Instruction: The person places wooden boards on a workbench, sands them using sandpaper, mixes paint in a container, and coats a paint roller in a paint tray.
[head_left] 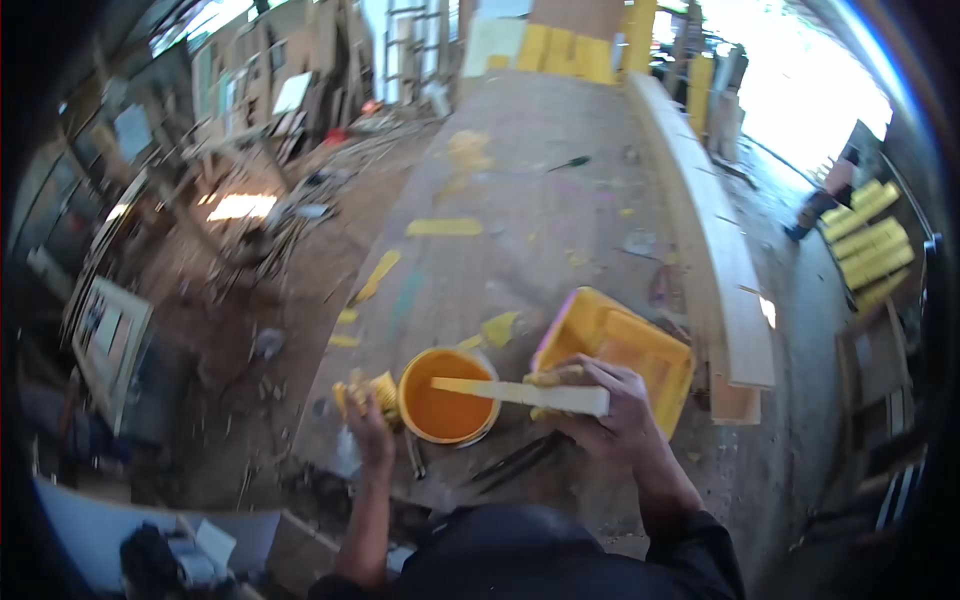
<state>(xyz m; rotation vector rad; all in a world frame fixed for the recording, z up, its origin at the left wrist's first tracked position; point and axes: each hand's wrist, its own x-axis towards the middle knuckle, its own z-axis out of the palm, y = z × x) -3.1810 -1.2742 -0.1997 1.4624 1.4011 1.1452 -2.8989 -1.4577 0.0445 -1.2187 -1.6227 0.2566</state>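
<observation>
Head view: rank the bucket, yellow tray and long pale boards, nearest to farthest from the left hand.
From the left hand:
1. Bucket, just right of it
2. Yellow tray, further right
3. Long pale boards, beyond the tray, along the right edge

A pale, straight wooden strip (510, 392), yellowed towards its far end, lies across the grip of the right hand (618, 405), that end over the mouth of a round, yellow-rimmed bucket (403, 402); the bucket stands upright on the table (520, 260), orange-yellow inside; a yellow, paint-coated tray (645, 350) with a pinkish edge sits askew just beyond the right hand; a ribbed yellow piece (382, 398), blurred and perhaps a roller, is at the left hand (371, 432).
</observation>
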